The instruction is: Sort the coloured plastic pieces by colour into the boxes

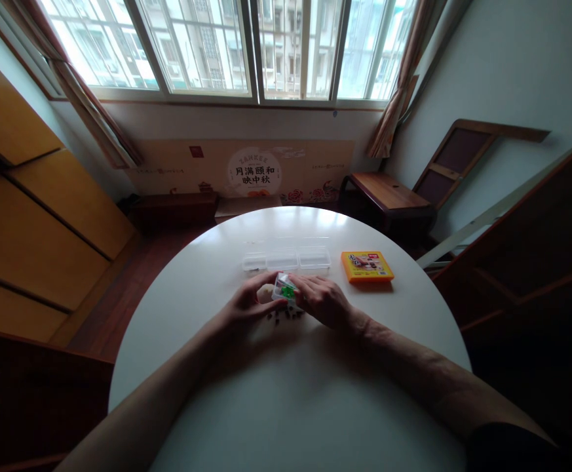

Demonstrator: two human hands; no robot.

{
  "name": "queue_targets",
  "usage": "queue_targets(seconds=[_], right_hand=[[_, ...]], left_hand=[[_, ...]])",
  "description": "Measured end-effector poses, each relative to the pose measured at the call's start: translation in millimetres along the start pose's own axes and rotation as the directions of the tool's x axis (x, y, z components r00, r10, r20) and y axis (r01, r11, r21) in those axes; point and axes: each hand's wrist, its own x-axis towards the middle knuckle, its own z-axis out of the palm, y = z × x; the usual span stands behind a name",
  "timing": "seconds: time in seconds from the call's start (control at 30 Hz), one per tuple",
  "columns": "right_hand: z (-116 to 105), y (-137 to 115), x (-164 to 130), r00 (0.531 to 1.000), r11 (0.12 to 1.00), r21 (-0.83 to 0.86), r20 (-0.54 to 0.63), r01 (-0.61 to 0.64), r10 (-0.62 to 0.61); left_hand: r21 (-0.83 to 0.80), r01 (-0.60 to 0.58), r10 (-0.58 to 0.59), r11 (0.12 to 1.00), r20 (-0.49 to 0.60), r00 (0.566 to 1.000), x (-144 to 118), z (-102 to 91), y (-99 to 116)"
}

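Observation:
My left hand (247, 298) is closed around the left side of a small clear plastic box (278, 283), thumb below and fingers above. Bright green pieces (288, 292) show inside that box. My right hand (324, 300) comes from the right, its fingers bent over the box's right side and partly hiding it. A pale round thing (265, 293) shows between my left thumb and fingers; its kind I cannot make out. Several small dark pieces (277, 320) lie scattered on the table just below both hands.
Beyond my hands a clear compartment box (282, 261) lies on the round white table (286, 406). An orange flat box (367, 267) with a printed lid lies to the right. A wooden stool (388, 191) stands past the table, near the window wall.

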Motion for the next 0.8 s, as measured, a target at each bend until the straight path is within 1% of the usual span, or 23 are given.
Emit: queue_targets(seconds=[0.13, 0.23, 0.33, 0.4, 0.47, 0.6, 0.7, 0.8], right_hand=[[-2, 2, -1, 0.998, 0.995, 0.075, -0.002, -0.059, 0.06], [-6, 4, 0, 0.988, 0.981, 0.13, -0.032, -0.146, 0.152], [-9, 8, 0, 0.966, 0.96, 0.173, -0.097, -0.221, 0.24], [-8, 10, -1, 0.955, 0.948, 0.205, -0.121, -0.243, 0.271], [-5, 12, -2, 0.944, 0.936, 0.237, -0.145, -0.259, 0.297], [1, 12, -2, 0.922, 0.906, 0.305, -0.162, -0.291, 0.351], [3, 12, -2, 0.904, 0.877, 0.336, -0.133, -0.344, 0.406], [3, 11, -2, 0.891, 0.856, 0.343, -0.103, -0.386, 0.443]], left_hand=[[0.013, -0.016, 0.016, 1.0, -0.015, 1.0, 1, -1.3, 4], [0.021, -0.009, 0.01, 1.0, -0.034, 0.999, 2, -2.2, 2], [0.037, -0.017, 0.021, 0.999, -0.109, 0.994, 2, -4.6, -3], [0.06, -0.025, 0.034, 0.998, -0.162, 0.986, 1, -6.9, -4], [0.108, -0.028, 0.048, 0.994, -0.188, 0.981, 0, -9.2, -3], [0.235, -0.072, 0.117, 0.969, -0.185, 0.976, -2, -12.7, 3], [0.328, -0.133, 0.19, 0.935, -0.147, 0.971, -2, -13.8, 6], [0.405, -0.178, 0.238, 0.897, -0.102, 0.966, -3, -13.6, 5]])
